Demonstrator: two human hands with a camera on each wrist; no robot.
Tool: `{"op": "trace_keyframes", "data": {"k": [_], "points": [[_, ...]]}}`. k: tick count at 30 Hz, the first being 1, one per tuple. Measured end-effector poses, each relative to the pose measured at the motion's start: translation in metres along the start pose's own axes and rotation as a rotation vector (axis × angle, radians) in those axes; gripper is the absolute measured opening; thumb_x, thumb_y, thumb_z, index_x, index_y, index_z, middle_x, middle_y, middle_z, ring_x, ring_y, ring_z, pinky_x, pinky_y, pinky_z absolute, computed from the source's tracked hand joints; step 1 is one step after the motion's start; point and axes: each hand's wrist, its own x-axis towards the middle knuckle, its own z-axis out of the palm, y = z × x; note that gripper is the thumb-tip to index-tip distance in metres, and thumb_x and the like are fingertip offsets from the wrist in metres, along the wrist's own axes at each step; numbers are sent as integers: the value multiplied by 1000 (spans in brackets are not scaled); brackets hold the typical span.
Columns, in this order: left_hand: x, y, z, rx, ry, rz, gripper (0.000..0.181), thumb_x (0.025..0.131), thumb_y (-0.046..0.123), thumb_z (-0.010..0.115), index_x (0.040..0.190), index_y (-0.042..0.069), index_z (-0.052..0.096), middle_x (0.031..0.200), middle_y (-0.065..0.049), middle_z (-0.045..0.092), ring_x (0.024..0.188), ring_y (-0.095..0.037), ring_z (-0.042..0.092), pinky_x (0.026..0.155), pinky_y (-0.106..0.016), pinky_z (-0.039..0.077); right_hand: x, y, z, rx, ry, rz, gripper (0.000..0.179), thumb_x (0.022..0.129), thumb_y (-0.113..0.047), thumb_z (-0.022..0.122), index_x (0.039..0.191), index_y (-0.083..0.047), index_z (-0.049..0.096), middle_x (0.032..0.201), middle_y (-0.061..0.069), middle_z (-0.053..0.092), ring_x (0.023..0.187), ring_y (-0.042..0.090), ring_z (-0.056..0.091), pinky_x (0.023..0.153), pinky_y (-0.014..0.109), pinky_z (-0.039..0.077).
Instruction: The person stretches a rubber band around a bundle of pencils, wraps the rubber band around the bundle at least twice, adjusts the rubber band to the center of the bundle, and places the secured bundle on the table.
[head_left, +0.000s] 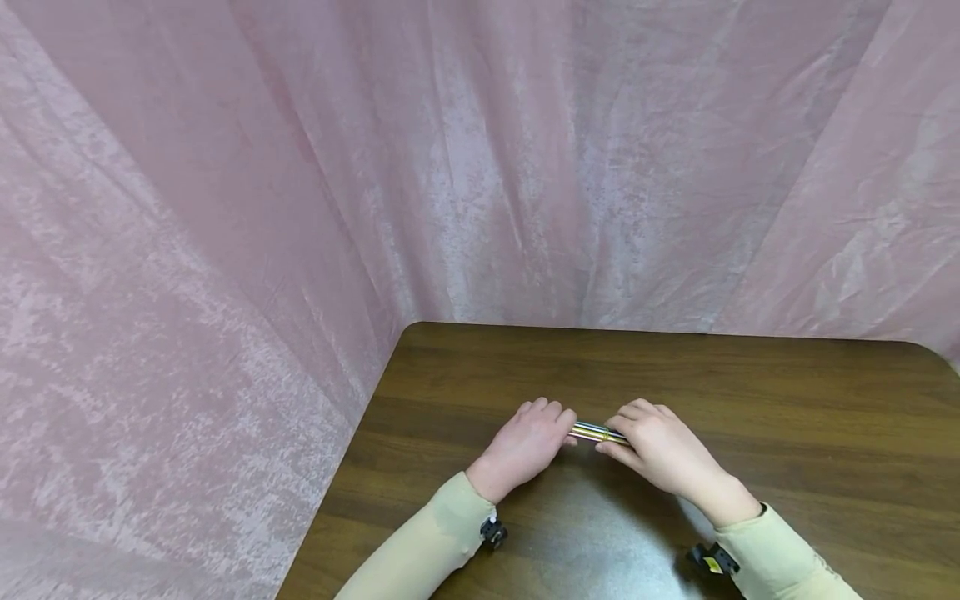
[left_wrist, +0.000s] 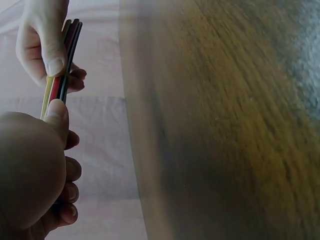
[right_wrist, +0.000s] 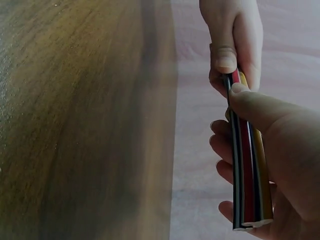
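Observation:
Both hands hold one bundle of pencils [head_left: 591,431] between them, over the table. It shows dark, red and yellow stripes, and a thin yellowish band [right_wrist: 228,114] goes round it near the right thumb. My left hand [head_left: 531,440] grips one end, thumb along the top; that end is hidden in the fist. From the other side my right hand [head_left: 667,450] pinches the bundle between thumb and fingers. In the right wrist view the bundle's flat ends [right_wrist: 252,225] stick out past the right palm, fingers curving beneath.
The brown wooden table [head_left: 787,417] lies under both hands, with rounded far corners. Pink velvet curtains [head_left: 510,167] hang behind it and along its left side. Small black cameras [head_left: 492,532] are strapped at both wrists over pale sleeves [head_left: 420,542].

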Motion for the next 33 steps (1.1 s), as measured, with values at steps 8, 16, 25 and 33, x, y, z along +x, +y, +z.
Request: {"op": "trace_keyframes", "data": {"k": [8,16,25,33], "points": [[3,8,3,23,-12,34,34,105,52,56,105,18,61,91,5,60,79,-14,53,68,-26,42,2,-4,6,45,-31,8,24,95,-38,82,99,-15,77,92,-9,68,91,17,63,79,44,52],[0,4,3,15,-16,13,34,105,52,57,108,18,62,93,5,61,80,-13,55,70,-27,45,1,-3,0,67,-53,59,29,92,-42,84,105,-17,79,98,-9,70,95,18,65,81,47,53],[-5,-9,3,-121,-83,-82,33,106,47,61,117,16,66,102,5,65,89,-14,59,77,-29,49,-12,16,-7,17,-36,89,26,87,-36,89,101,-16,80,96,-4,73,94,23,68,79,51,55],[4,-7,7,-229,-157,-138,34,108,39,65,134,19,71,115,4,68,102,-15,63,81,-30,47,-22,28,-2,-5,-23,99,26,87,-33,90,104,-15,82,92,-3,72,90,26,69,74,50,55]]}}
